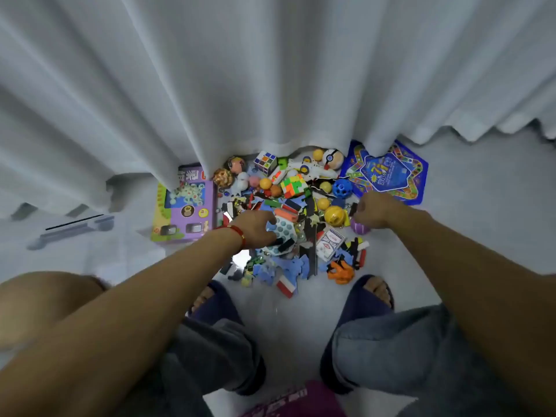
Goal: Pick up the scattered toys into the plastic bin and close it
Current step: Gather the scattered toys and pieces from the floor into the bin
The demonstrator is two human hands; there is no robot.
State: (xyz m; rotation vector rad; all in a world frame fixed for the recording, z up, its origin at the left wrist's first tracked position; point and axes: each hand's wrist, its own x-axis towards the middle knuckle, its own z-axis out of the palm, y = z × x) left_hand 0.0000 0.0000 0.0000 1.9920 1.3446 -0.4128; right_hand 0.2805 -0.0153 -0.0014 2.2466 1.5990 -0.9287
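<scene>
White curtain (270, 70) hangs just beyond both hands, its hem brushing the far edge of a heap of toys (288, 212) on the pale floor (466, 236). The left hand (255, 228), a red bracelet (237, 231) at its wrist, lies palm down on the heap, fingers curled over a white board with blue dots (282, 228); whether it actually grips the board I cannot tell. Left of this hand sits a purple box (186, 206), partly under the curtain. The right hand (371, 210) reaches down at the heap's right edge, fingers curled, touching a purple ball (359, 227) just below it; a firm hold is not clear. Beyond that hand lies a blue game board (388, 173), and between the two hands sit a yellow ball (334, 215) and a card deck (329, 240). A colourful cube (293, 185) lies further out. No plastic bin shows anywhere around the hands.
</scene>
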